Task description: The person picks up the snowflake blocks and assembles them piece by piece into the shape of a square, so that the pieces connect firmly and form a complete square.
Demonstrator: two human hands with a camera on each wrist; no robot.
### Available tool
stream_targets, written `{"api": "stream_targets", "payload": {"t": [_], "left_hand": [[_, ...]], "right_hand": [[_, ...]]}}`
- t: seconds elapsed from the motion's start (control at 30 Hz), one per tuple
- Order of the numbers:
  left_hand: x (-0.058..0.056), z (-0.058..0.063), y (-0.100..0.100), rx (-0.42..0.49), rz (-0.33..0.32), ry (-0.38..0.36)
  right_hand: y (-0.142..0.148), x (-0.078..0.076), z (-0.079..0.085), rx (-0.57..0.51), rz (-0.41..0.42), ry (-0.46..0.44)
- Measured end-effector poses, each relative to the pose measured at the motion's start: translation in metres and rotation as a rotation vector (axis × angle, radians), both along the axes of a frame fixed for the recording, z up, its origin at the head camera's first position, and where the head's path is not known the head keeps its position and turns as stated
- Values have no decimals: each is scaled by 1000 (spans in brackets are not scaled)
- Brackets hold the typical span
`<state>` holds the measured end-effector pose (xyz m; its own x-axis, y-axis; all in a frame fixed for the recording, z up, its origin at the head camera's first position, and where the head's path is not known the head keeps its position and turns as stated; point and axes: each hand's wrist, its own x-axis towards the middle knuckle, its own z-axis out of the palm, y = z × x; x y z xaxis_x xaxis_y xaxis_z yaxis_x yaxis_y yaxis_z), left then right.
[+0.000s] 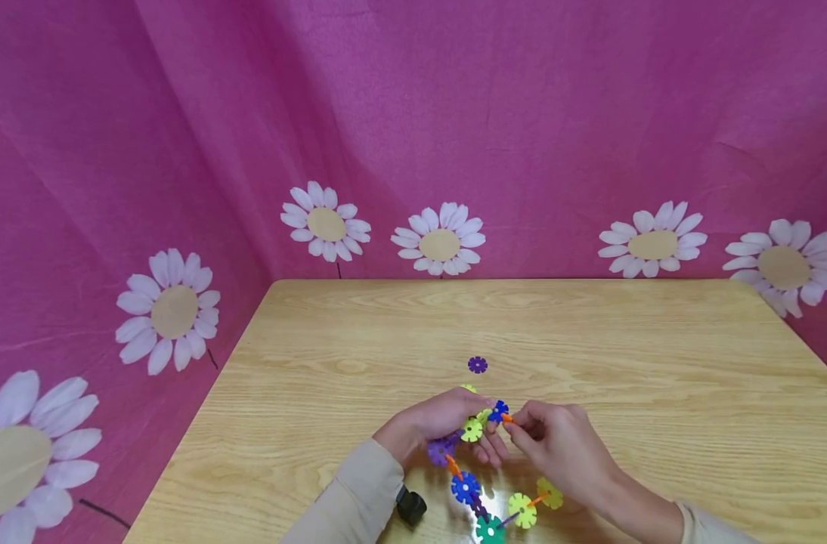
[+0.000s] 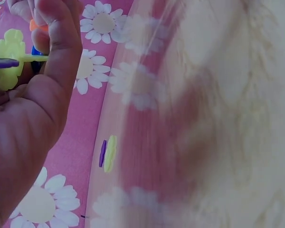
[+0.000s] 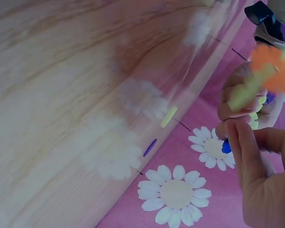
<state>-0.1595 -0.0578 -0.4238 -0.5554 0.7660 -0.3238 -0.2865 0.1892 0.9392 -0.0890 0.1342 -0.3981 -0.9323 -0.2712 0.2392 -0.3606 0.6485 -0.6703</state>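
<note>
A chain of notched plastic discs, joined edge to edge, hangs from my left hand [image 1: 447, 415], which grips it near a yellow disc [image 1: 472, 431] and a blue disc [image 1: 499, 411]. My right hand [image 1: 566, 446] pinches an orange disc [image 1: 508, 418] at the blue disc's edge, between thumb and fingertips. Below the left hand the chain runs through a purple disc [image 1: 441, 452], another blue disc [image 1: 465, 488] and a green disc [image 1: 490, 530]. From there it bends right to more yellow discs [image 1: 522, 511]. In the left wrist view, the left fingers curl around the yellow disc [image 2: 9, 59].
On the wooden table [image 1: 359, 325], a loose purple disc [image 1: 478, 365] lies beyond the hands, with a loose yellow disc [image 1: 469, 387] partly hidden behind the left hand. A black wrist device [image 1: 410, 506] sits at the left sleeve. Pink flowered cloth [image 1: 522, 136] hangs behind the table.
</note>
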Motion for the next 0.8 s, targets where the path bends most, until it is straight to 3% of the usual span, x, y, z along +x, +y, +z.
{"api": "stream_targets", "payload": {"t": [0.27, 0.43, 0.57, 0.8], "left_hand": [[-1, 1, 0, -7, -8, 34], [0, -4, -2, 43, -19, -69], [2, -8, 0, 69, -28, -91], [3, -13, 2, 103, -89, -127]], "right_hand": [[3, -5, -2, -26, 60, 12], [6, -9, -3, -6, 119, 54], [7, -15, -1, 18, 186, 65], [14, -25, 5, -38, 287, -92]]}}
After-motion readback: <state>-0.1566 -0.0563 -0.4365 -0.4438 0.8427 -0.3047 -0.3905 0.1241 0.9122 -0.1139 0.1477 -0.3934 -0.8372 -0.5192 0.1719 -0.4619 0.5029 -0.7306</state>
